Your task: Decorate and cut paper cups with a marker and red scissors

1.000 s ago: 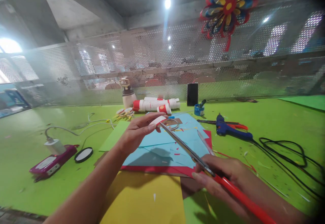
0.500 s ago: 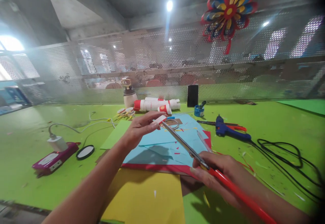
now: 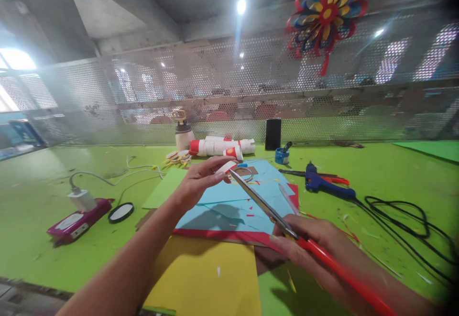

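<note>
one glue gun [image 3: 329,185] (cord [image 3: 426,230] looped) lies beyond right hand [image 3: 315,230] and scissors [image 3: 263,205]

legible text: none | paper cup [image 3: 234,153]: emblem [image 3: 230,152] too small to read

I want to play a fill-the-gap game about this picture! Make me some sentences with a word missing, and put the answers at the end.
1. The right hand is holding a pair of ____.
2. The small piece pinched by the left hand is white and ____.
3. The big sheet at the bottom middle of the picture is coloured ____.
4. The body of the glue gun on the right is dark ____.

Missing words: scissors; red; yellow; blue.
</note>
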`<state>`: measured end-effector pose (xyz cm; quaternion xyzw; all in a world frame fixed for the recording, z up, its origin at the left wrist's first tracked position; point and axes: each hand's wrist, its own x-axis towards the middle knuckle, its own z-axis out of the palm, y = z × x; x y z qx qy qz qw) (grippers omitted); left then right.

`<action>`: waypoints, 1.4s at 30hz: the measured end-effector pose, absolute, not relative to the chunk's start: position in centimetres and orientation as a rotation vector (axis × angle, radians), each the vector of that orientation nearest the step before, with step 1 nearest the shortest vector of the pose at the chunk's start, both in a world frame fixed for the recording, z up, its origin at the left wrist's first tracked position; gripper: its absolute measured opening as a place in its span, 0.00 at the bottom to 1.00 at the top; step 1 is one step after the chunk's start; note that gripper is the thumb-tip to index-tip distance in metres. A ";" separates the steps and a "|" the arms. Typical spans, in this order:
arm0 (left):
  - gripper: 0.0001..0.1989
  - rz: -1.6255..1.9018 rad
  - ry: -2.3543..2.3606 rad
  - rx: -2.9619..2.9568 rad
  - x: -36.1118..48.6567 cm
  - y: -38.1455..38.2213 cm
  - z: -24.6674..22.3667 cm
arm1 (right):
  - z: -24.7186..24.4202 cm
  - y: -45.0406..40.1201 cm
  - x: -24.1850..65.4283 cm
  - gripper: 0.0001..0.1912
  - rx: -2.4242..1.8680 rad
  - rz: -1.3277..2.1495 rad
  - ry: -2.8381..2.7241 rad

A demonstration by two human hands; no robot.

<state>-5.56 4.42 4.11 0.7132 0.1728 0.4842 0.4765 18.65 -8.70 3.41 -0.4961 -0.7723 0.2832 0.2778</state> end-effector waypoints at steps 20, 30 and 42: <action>0.17 1.156 0.465 1.869 -5.6 3.8 5.2 | 2.7 -8.1 18.9 0.20 -1.330 0.729 -2.043; 0.15 1.152 0.445 1.778 -5.5 4.2 4.4 | 2.7 -8.6 18.9 0.20 -1.363 0.708 -2.060; 0.22 1.023 0.427 1.820 -6.3 4.7 4.8 | 3.2 -8.1 19.0 0.19 -1.446 0.618 -2.149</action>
